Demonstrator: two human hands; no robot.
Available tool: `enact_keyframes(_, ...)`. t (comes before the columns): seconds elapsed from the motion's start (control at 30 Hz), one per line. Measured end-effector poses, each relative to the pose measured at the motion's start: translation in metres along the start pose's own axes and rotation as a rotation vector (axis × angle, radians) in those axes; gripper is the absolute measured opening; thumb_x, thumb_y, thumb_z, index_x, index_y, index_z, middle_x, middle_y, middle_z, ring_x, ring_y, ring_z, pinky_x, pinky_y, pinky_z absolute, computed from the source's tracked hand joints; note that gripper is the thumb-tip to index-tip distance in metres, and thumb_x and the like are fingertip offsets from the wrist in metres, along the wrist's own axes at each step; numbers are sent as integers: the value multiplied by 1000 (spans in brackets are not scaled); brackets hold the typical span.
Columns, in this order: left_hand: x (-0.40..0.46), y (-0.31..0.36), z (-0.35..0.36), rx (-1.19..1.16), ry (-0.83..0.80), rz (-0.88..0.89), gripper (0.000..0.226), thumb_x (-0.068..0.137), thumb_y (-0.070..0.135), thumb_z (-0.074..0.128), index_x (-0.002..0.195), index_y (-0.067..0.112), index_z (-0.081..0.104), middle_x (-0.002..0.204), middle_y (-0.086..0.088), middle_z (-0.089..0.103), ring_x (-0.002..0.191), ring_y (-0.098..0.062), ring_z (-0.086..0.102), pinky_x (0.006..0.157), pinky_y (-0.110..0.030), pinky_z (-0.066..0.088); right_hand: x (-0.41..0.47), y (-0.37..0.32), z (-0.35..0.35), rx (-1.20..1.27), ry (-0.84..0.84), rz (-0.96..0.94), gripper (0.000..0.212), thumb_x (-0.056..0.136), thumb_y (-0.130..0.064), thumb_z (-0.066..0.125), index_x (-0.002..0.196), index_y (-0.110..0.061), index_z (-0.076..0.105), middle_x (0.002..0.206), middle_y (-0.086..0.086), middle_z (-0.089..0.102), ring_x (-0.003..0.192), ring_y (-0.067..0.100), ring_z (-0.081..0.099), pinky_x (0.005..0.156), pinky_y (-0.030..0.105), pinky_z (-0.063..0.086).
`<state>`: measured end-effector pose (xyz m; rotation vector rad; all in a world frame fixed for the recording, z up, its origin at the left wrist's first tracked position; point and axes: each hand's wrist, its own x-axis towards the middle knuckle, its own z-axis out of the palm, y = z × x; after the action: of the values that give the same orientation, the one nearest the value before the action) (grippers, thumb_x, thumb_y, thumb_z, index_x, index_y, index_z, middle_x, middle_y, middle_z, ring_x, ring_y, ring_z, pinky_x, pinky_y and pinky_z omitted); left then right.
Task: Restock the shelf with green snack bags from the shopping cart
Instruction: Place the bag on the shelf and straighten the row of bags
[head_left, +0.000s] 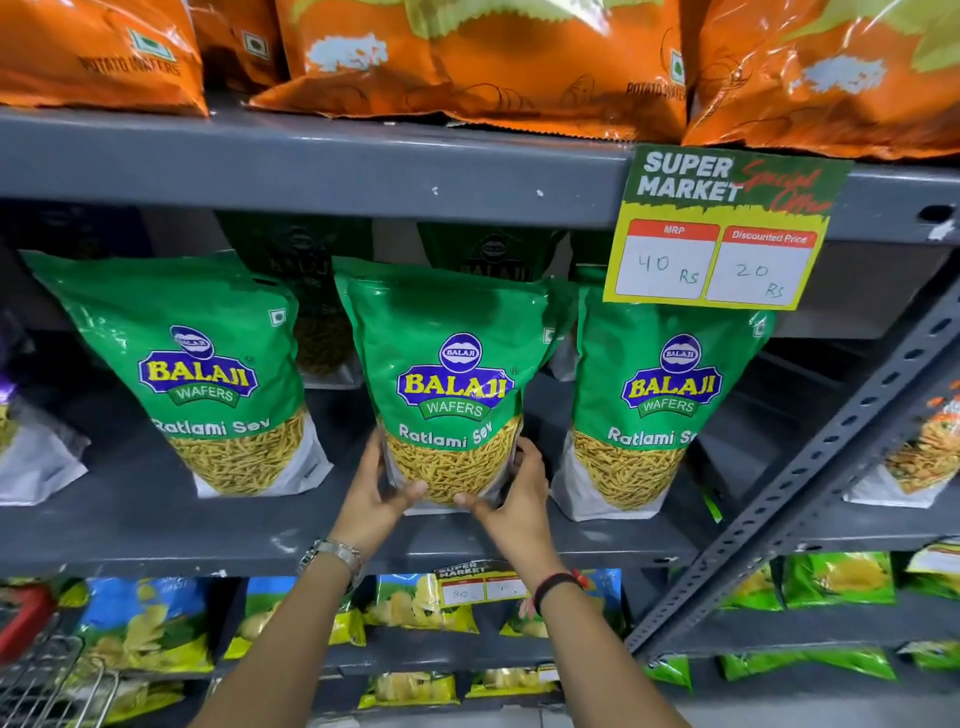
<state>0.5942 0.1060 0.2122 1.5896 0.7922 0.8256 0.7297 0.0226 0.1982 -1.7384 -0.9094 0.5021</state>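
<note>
Hands: left (375, 491) and right (519, 493) clasp middle green bag (447, 374) (upright) | on shelf (156, 525)

Three green bags on middle shelf, left (202, 374), centre (452, 384), right (665, 395): each reads "BALAJI WAFERS", "Ratlami Sev"; right bag's last word cut off. Orange bags, top of frame (130, 57): "POTATO WAFERS". Offer card, upper right (722, 228): "SUPER MARKET", "Special Offer", "MRP 40 Rs", "Discounted Price 20 Rs". Small price tag, lower centre (480, 584): "SUPER MARKET"; handwritten numbers unreadable.
</note>
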Motion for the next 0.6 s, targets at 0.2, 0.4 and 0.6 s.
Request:
enact_keyframes(0.2, 0, -11, 3, 95, 22, -67, 105, 45, 46, 66, 136, 16, 22, 124, 8, 39, 117, -10, 38, 94, -28, 33, 5, 3, -9, -12, -155, 15, 88, 71, -18, 76, 138, -15, 19, 146, 8, 33, 136, 23, 29, 110, 38, 29)
enact_keyframes(0.4, 0, -17, 0, 96, 16, -50, 88, 61, 28, 70, 135, 12, 24, 125, 6, 39, 120, -16, 40, 97, -31, 34, -2, 2, -3, 14, -127, -3, 74, 72, -14, 75, 131, -15, 30, 136, 8, 45, 127, 22, 41, 103, 32, 36)
enact_keyframes(0.6, -3, -19, 1, 122, 7, -60, 101, 53, 48, 61, 139, 20, 15, 135, 8, 33, 126, -13, 34, 102, -33, 32, -3, 6, -2, 43, -164, -9, 80, 73, -16, 74, 135, -18, 24, 140, 5, 40, 129, 18, 36, 104, 30, 33)
